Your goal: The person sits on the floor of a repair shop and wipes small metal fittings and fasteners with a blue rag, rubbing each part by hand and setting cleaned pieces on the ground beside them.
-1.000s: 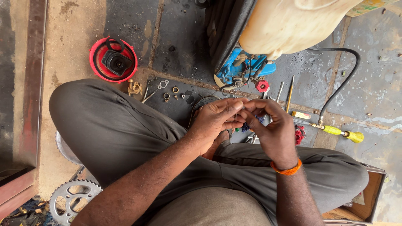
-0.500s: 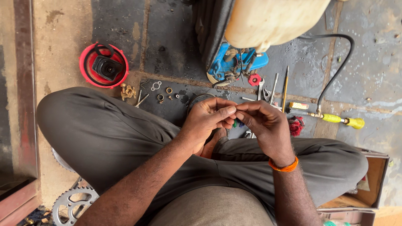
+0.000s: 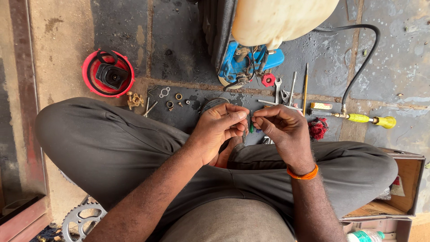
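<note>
Head view: the left hand and right hand meet fingertip to fingertip over the crossed legs, both pinched narrowly on a tiny part too small to identify. Washers and spanners lie on the floor beyond, near a red cap.
</note>
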`<state>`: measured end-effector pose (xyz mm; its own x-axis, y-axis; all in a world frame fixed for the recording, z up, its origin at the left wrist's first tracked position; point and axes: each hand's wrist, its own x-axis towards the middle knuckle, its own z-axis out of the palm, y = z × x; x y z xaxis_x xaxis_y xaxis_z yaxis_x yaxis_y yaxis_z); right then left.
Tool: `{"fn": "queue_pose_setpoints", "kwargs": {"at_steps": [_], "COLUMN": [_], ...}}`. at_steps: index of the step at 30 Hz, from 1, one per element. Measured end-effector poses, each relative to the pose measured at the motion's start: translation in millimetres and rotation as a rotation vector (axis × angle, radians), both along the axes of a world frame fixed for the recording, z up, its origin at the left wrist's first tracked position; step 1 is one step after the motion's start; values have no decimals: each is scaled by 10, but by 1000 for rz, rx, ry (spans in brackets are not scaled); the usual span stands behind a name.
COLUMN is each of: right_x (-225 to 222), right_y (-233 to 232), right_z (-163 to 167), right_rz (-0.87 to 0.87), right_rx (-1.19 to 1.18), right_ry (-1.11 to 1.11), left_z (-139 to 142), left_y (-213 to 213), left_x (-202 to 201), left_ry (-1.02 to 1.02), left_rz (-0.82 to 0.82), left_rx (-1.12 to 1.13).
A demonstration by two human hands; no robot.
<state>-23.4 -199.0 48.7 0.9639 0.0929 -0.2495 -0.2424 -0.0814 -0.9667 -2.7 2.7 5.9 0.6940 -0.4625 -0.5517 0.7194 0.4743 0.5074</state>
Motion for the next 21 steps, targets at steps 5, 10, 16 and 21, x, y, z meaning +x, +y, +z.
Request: {"fn": "queue_pose_setpoints", "kwargs": {"at_steps": [5, 10, 16, 21], "right_x": [-5, 1, 1, 4], "right_y": [-33, -82, -146, -200], "right_z": [-58, -110, -159, -176], "right_rz": [-74, -111, -122, -117], "right_rx": [27, 95, 159, 209], "right_ry": [81, 100, 106, 128], "left_z": [20, 33, 35, 32], "left_y": [-9, -14, 6, 27], "left_x": [-13, -2, 21, 25], "left_ry": [48, 77, 77, 77], "left_rz": [-2, -7, -30, -47], "left_rx": [-1, 10, 27, 37]}}
